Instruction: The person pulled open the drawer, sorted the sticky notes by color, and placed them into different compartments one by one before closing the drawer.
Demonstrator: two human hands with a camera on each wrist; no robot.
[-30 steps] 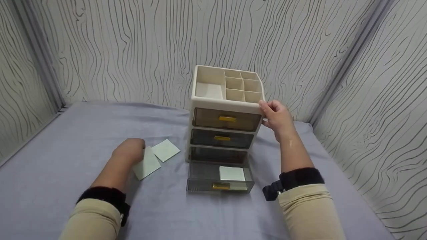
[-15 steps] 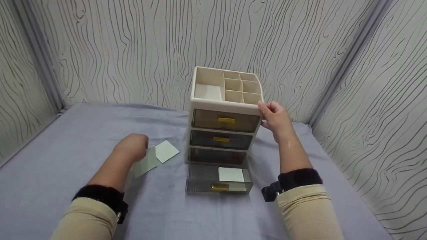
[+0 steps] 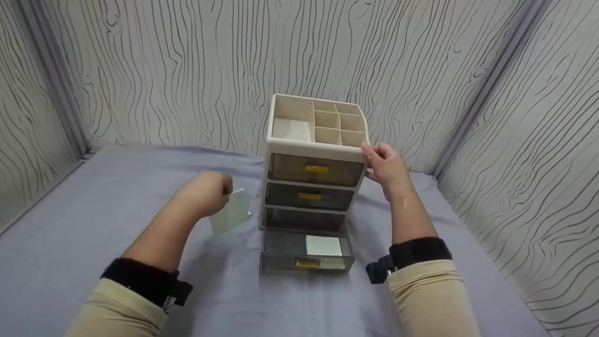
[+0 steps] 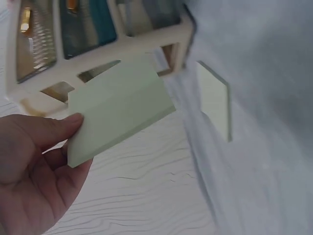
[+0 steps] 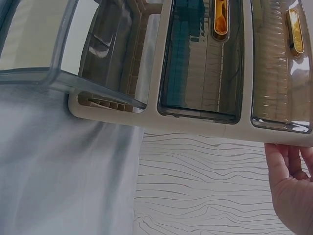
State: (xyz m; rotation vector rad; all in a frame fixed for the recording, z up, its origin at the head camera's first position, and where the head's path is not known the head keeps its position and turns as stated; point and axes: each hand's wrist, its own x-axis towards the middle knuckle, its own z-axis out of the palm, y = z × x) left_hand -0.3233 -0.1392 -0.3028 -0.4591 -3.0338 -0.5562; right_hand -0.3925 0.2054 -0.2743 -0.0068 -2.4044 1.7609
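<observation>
Notepad (image 3: 229, 216) pinched in left hand (image 3: 206, 194) (lifted) | right hand (image 3: 386, 166) grips organizer (image 3: 314, 145) corner | I see open drawer (image 3: 306, 250) just right of pad

Lavender cloth-covered table (image 3: 93, 210), pale wood-grain wall panels (image 3: 164, 70), grey corner post (image 3: 51, 75)

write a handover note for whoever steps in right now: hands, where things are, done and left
Left hand pinches a pale green pad, lifted off the cloth.
Right hand grips the top right corner of the drawer organizer.
Bottom drawer is pulled open with one pad inside; upper two drawers closed.
Another pad lies on the cloth beside the organizer.
Done: one pad in. Left, seemingly: held pad, last pad, drawer shut.
</observation>
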